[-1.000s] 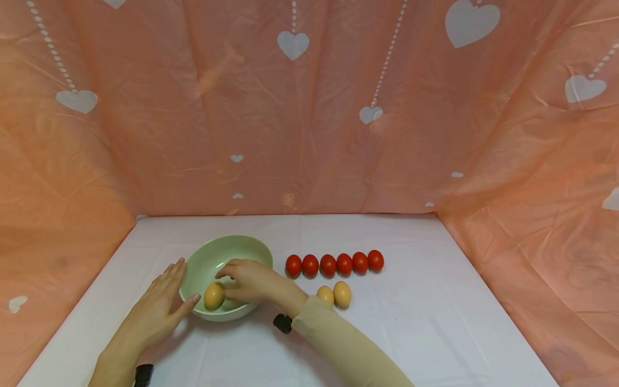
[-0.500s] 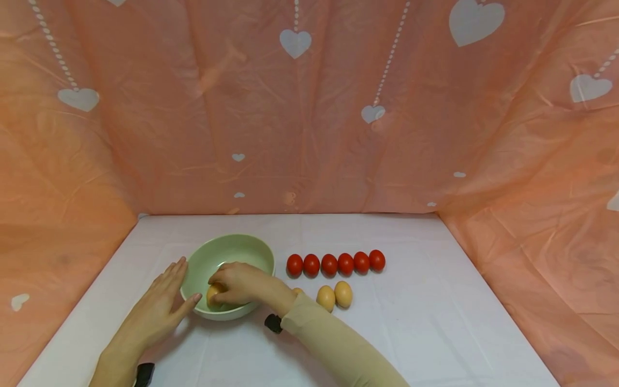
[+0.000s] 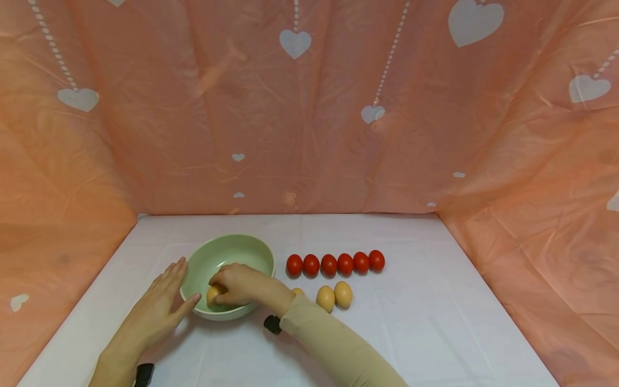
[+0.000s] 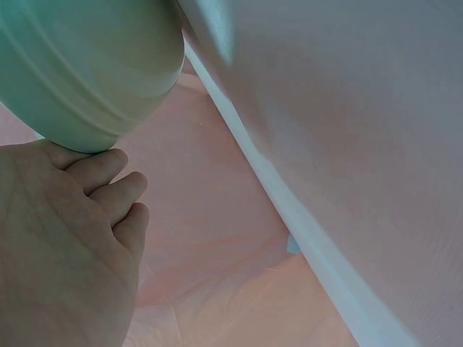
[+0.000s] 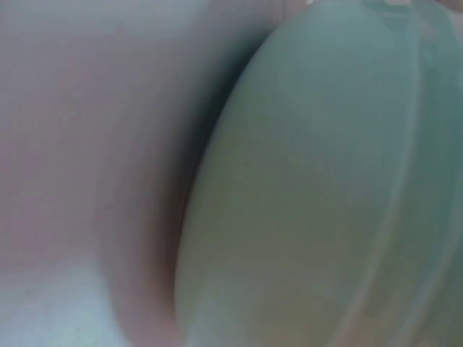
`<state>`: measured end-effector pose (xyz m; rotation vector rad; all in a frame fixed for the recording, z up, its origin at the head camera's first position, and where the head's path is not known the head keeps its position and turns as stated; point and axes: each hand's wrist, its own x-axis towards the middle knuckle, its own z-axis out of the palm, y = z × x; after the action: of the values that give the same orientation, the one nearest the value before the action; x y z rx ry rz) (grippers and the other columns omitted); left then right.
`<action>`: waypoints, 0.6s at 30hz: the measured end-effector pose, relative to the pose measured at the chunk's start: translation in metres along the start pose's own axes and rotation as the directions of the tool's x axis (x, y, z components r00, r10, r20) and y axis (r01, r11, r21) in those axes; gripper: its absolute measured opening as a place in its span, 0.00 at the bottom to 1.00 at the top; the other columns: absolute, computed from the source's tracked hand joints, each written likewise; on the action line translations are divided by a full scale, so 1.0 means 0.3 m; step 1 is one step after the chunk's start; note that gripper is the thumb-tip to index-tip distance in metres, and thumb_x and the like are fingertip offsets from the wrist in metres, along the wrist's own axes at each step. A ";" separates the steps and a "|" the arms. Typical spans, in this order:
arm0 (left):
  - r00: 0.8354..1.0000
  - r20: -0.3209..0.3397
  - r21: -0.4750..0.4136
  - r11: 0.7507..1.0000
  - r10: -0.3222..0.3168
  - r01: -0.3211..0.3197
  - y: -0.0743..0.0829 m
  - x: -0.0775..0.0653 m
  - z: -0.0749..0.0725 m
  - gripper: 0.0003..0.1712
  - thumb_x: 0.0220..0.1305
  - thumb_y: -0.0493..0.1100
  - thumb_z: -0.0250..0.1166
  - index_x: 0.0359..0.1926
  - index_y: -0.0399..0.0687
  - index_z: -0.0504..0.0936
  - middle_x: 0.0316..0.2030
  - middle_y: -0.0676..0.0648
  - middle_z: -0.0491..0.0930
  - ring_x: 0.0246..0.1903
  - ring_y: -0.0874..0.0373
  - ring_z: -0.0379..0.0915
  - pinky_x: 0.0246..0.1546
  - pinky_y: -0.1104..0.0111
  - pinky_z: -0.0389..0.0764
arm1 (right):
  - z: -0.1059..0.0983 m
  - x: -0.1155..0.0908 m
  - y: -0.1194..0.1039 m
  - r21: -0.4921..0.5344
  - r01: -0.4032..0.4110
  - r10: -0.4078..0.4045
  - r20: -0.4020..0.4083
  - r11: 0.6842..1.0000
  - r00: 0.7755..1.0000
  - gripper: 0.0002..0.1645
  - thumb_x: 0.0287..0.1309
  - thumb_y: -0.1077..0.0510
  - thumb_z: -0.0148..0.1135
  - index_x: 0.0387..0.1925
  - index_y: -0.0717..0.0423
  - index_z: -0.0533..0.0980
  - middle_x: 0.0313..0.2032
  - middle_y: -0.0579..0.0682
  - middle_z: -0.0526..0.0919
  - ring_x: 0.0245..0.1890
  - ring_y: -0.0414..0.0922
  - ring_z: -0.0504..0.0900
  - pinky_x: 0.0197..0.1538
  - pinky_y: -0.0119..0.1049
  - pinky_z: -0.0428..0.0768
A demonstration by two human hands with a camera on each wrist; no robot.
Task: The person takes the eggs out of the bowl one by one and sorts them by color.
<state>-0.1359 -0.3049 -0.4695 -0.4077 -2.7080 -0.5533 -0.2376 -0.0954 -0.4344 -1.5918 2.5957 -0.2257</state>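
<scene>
A light green bowl stands on the left part of the white table. My left hand lies along its left side, fingers straight and thumb at the near rim; the left wrist view shows the fingers against the outer wall of the bowl. Reaching in over the right rim, my right hand grips a yellow-brown egg low inside the bowl. The fingers partly cover that egg. The right wrist view holds only the outside of the bowl, with the hand out of sight.
Right of the bowl, several red cherry tomatoes form a row. Nearer stand two brown eggs, and another egg peeks out behind the right forearm. Orange cloth with hearts encloses the table at back and sides.
My right hand has moved slightly left and its fingers have closed round the egg in the bowl. A third egg now shows beside the forearm. The left hand stays put.
</scene>
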 end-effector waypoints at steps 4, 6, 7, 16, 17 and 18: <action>1.000 0.012 -0.006 1.000 -0.009 0.009 0.001 -0.001 -0.002 0.48 0.74 0.55 0.64 0.78 0.28 0.55 0.76 0.28 0.58 0.76 0.31 0.52 0.82 0.62 0.37 | -0.004 -0.005 0.004 0.004 -0.002 0.002 -0.011 1.000 1.000 0.21 0.68 0.48 0.68 0.59 0.50 0.84 0.50 0.39 0.86 0.50 0.32 0.80 0.54 0.19 0.72; 1.000 0.018 -0.008 1.000 -0.014 0.015 0.000 -0.001 -0.002 0.48 0.74 0.55 0.63 0.78 0.28 0.55 0.77 0.28 0.57 0.76 0.31 0.52 0.81 0.64 0.36 | -0.007 -0.008 0.006 0.004 0.008 -0.008 -0.029 1.000 1.000 0.21 0.68 0.48 0.68 0.58 0.50 0.84 0.50 0.40 0.86 0.49 0.32 0.80 0.53 0.19 0.72; 1.000 0.018 -0.009 1.000 -0.015 0.016 0.000 -0.001 -0.002 0.48 0.74 0.55 0.63 0.78 0.28 0.55 0.77 0.28 0.57 0.76 0.31 0.52 0.81 0.64 0.35 | -0.009 -0.012 0.006 0.008 0.012 -0.012 -0.039 1.000 0.999 0.20 0.68 0.49 0.68 0.58 0.50 0.84 0.50 0.40 0.86 0.49 0.33 0.80 0.53 0.19 0.72; 1.000 0.011 -0.007 1.000 -0.013 0.013 -0.001 0.001 -0.001 0.48 0.74 0.55 0.63 0.78 0.28 0.55 0.77 0.28 0.57 0.77 0.33 0.51 0.81 0.64 0.35 | -0.032 -0.064 0.020 0.099 -0.022 0.033 -0.108 0.995 0.994 0.24 0.69 0.50 0.66 0.63 0.52 0.81 0.59 0.45 0.84 0.60 0.36 0.80 0.64 0.22 0.71; 1.000 0.008 -0.007 1.000 -0.012 0.012 -0.001 0.001 -0.001 0.48 0.74 0.55 0.64 0.78 0.28 0.55 0.77 0.28 0.57 0.77 0.33 0.51 0.81 0.64 0.35 | -0.035 -0.071 0.023 0.107 -0.025 0.037 -0.114 0.994 0.993 0.24 0.69 0.50 0.66 0.63 0.52 0.81 0.60 0.45 0.84 0.61 0.36 0.79 0.65 0.22 0.71; 1.000 0.006 -0.007 1.000 -0.012 0.012 0.000 0.002 -0.002 0.48 0.74 0.55 0.64 0.78 0.28 0.55 0.77 0.28 0.58 0.77 0.33 0.51 0.81 0.66 0.34 | -0.038 -0.079 0.026 0.112 -0.025 0.038 -0.121 0.993 0.992 0.24 0.69 0.50 0.66 0.63 0.52 0.81 0.60 0.45 0.83 0.61 0.37 0.79 0.65 0.22 0.71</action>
<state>-0.1361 -0.3051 -0.4687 -0.3966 -2.7168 -0.5661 -0.2353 -0.0700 -0.4247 -1.5448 2.6438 -0.4707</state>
